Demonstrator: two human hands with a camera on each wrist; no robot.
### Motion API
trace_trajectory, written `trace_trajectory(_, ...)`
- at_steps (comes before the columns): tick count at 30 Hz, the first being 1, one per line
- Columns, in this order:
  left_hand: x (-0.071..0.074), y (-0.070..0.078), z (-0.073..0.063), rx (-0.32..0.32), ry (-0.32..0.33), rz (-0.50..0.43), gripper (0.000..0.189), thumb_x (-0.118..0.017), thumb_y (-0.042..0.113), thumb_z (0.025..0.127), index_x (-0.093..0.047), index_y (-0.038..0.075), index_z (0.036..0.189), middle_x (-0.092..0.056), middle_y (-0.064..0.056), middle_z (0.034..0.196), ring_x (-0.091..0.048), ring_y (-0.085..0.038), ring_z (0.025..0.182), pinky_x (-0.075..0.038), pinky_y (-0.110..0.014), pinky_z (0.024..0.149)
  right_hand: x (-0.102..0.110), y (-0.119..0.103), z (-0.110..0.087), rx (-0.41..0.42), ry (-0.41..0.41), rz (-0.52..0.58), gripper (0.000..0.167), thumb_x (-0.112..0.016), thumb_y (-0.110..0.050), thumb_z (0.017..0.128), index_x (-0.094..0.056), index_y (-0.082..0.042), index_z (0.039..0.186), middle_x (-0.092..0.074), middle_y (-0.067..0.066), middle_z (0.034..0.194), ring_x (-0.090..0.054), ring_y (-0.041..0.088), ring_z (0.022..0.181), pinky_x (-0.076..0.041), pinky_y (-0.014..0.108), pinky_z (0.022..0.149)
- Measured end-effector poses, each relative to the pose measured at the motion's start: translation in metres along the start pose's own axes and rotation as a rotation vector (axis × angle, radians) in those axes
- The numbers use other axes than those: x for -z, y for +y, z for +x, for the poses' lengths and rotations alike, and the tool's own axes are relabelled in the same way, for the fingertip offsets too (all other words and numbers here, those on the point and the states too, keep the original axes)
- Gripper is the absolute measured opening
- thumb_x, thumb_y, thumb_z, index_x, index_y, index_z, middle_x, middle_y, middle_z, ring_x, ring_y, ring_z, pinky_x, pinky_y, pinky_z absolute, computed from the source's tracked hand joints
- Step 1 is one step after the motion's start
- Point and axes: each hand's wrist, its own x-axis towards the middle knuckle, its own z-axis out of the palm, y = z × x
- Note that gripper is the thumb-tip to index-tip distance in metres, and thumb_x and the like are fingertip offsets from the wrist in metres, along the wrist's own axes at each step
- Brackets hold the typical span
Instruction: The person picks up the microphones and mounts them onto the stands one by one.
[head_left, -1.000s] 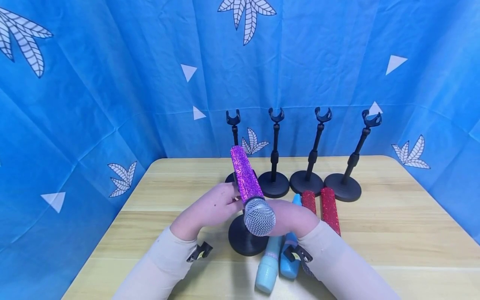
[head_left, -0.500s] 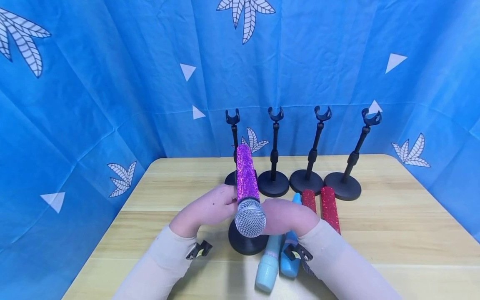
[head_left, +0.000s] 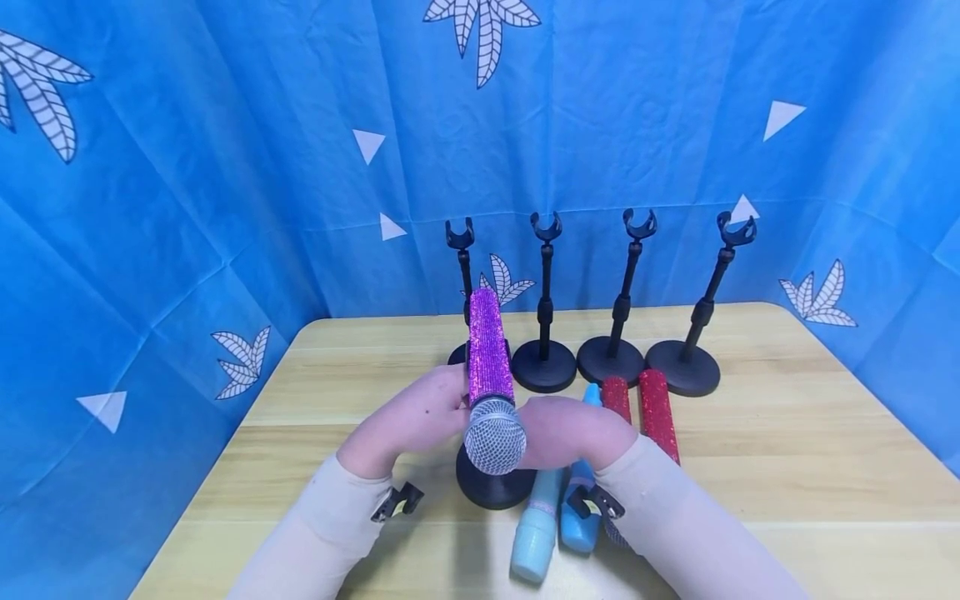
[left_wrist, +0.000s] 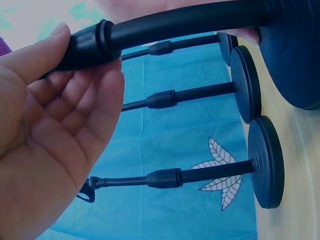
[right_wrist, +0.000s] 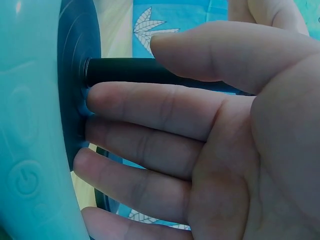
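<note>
A purple glittery microphone [head_left: 489, 350] with a silver mesh head rests on top of a black microphone stand [head_left: 491, 492], its head toward me. My left hand [head_left: 420, 412] grips the stand's collar just below the microphone. In the left wrist view, thumb and fingers [left_wrist: 107, 90] close round that collar, above the pole [left_wrist: 190, 22]. On the other side, my right hand [head_left: 573, 429] is beside the pole. The right wrist view shows its fingers [right_wrist: 155, 107] nearly straight, close to the pole [right_wrist: 122, 70]; contact cannot be told. The microphone hides the stand's clip.
Several black stands, including one at the right [head_left: 682, 367], stand upright in a row behind, their clips holding nothing. A pale teal microphone [head_left: 534, 542], a blue one [head_left: 579, 533] and red glittery ones [head_left: 658, 412] lie under or near my right forearm. Blue curtain [head_left: 637, 108] surrounds the table.
The purple microphone has swung round from slanting toward the lower right to pointing almost straight at me. Both hands stay about where they were; the head view shifts slightly.
</note>
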Motion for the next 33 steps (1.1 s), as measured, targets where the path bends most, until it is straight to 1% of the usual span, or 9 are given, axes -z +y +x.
trace_trajectory(7,0.0036,-0.0049,-0.0038,-0.013,-0.073,0.011,0.027,-0.059,0.002,0.095,-0.071,0.014,0.115,-0.067,0.012,0.099,-0.060,-0.009,0.087,-0.052,-0.032,0.083,0.0002,-0.0017,-0.0013,-0.031,0.002,0.018,0.014,-0.065,-0.035,0.096,-0.066,-0.026,0.085,-0.057,-0.004,0.068,-0.057,0.011,0.065,-0.050,0.033,0.066)
trace_trajectory(10,0.0017,-0.0041,-0.0032,-0.009,-0.073,-0.015,0.030,-0.061,0.000,0.092,-0.071,0.014,0.117,-0.067,0.011,0.102,-0.062,-0.008,0.091,-0.053,-0.032,0.086,0.0000,-0.0025,-0.0015,-0.027,0.003,0.013,0.013,-0.065,-0.034,0.096,-0.066,-0.025,0.086,-0.057,-0.005,0.069,-0.057,0.011,0.066,-0.050,0.033,0.067)
trace_trajectory(13,-0.0017,-0.0032,-0.0014,-0.012,-0.030,-0.014,0.033,-0.066,0.000,0.088,-0.072,0.015,0.116,-0.067,0.009,0.109,-0.063,-0.008,0.101,-0.052,-0.034,0.090,0.0002,-0.0034,-0.0013,-0.024,0.004,0.012,0.011,-0.065,-0.034,0.096,-0.068,-0.025,0.090,-0.058,-0.006,0.070,-0.057,0.011,0.068,-0.051,0.034,0.069)
trace_trajectory(17,-0.0041,-0.0032,-0.0008,-0.019,0.024,0.027,0.029,-0.070,0.002,0.088,-0.074,0.018,0.112,-0.068,0.009,0.110,-0.063,-0.008,0.103,-0.052,-0.033,0.090,0.0003,-0.0043,-0.0001,-0.028,-0.002,0.012,0.012,-0.065,-0.037,0.096,-0.069,-0.026,0.093,-0.059,-0.007,0.072,-0.058,0.010,0.070,-0.051,0.034,0.072)
trace_trajectory(21,-0.0023,-0.0033,-0.0020,-0.018,0.006,0.016,0.030,-0.067,-0.001,0.088,-0.074,0.017,0.111,-0.070,0.010,0.108,-0.064,-0.007,0.103,-0.052,-0.032,0.091,0.0004,-0.0042,0.0004,-0.039,-0.008,0.019,0.013,-0.064,-0.038,0.096,-0.069,-0.026,0.092,-0.060,-0.007,0.072,-0.059,0.009,0.069,-0.052,0.034,0.072)
trace_trajectory(24,0.0000,-0.0046,-0.0025,-0.016,-0.030,-0.009,0.032,-0.064,-0.003,0.089,-0.074,0.015,0.114,-0.070,0.012,0.107,-0.064,-0.006,0.103,-0.051,-0.031,0.092,0.0007,-0.0040,-0.0002,-0.049,-0.003,0.024,0.014,-0.064,-0.038,0.096,-0.068,-0.027,0.091,-0.060,-0.007,0.072,-0.059,0.009,0.069,-0.053,0.035,0.072)
trace_trajectory(28,0.0013,-0.0071,-0.0021,-0.035,-0.070,-0.018,0.029,-0.063,-0.001,0.092,-0.073,0.016,0.115,-0.070,0.014,0.105,-0.064,-0.004,0.100,-0.052,-0.030,0.091,0.0011,-0.0035,-0.0017,-0.057,0.018,0.025,0.014,-0.064,-0.037,0.096,-0.068,-0.026,0.088,-0.059,-0.008,0.073,-0.059,0.009,0.070,-0.053,0.036,0.073)
trace_trajectory(30,0.0003,-0.0066,-0.0013,-0.039,-0.070,-0.013,0.027,-0.065,0.002,0.093,-0.073,0.016,0.114,-0.070,0.014,0.105,-0.064,-0.005,0.099,-0.052,-0.030,0.090,0.0009,-0.0033,-0.0026,-0.056,0.028,0.031,0.014,-0.064,-0.035,0.096,-0.067,-0.026,0.086,-0.059,-0.008,0.073,-0.059,0.009,0.069,-0.053,0.036,0.072)
trace_trajectory(33,-0.0021,-0.0039,0.0003,-0.021,-0.032,0.004,0.026,-0.070,0.005,0.090,-0.074,0.017,0.114,-0.070,0.011,0.107,-0.064,-0.007,0.100,-0.053,-0.031,0.089,0.0008,-0.0031,-0.0032,-0.045,0.034,0.028,0.015,-0.063,-0.034,0.096,-0.066,-0.026,0.083,-0.059,-0.008,0.072,-0.058,0.010,0.068,-0.052,0.036,0.070)
